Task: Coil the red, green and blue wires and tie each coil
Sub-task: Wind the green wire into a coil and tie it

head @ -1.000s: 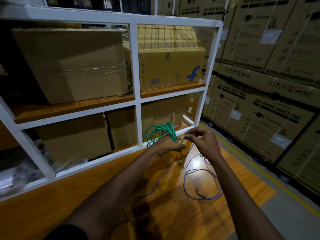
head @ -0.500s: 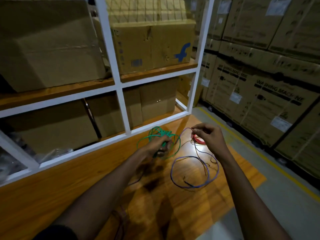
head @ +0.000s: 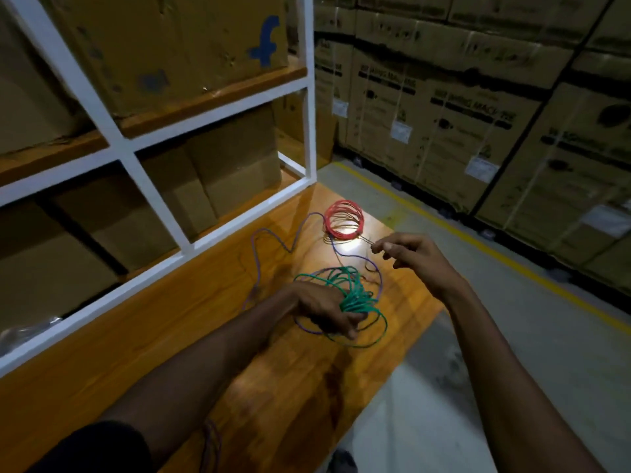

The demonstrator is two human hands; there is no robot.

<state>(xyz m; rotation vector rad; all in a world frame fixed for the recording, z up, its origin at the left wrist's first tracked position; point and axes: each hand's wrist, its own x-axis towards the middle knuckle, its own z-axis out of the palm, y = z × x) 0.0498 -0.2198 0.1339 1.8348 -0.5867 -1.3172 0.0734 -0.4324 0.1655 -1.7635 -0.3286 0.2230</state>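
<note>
My left hand grips a loose coil of green wire low over the wooden table, with one loop hanging out to the right. My right hand hovers to the right of it, thumb and forefinger pinched on a thin wire end that leads from the red coil. The red wire coil lies flat on the table's far end. The blue wire trails uncoiled across the table, passing under my left hand.
A white-framed shelf rack with cardboard boxes stands along the table's left side. Stacked washing-machine cartons line the right. A grey floor with a yellow line lies right of the table edge.
My left hand has lowered the green coil from chest height to just over the table. My right hand moved right, away from the coil. The view tilted down and right.
</note>
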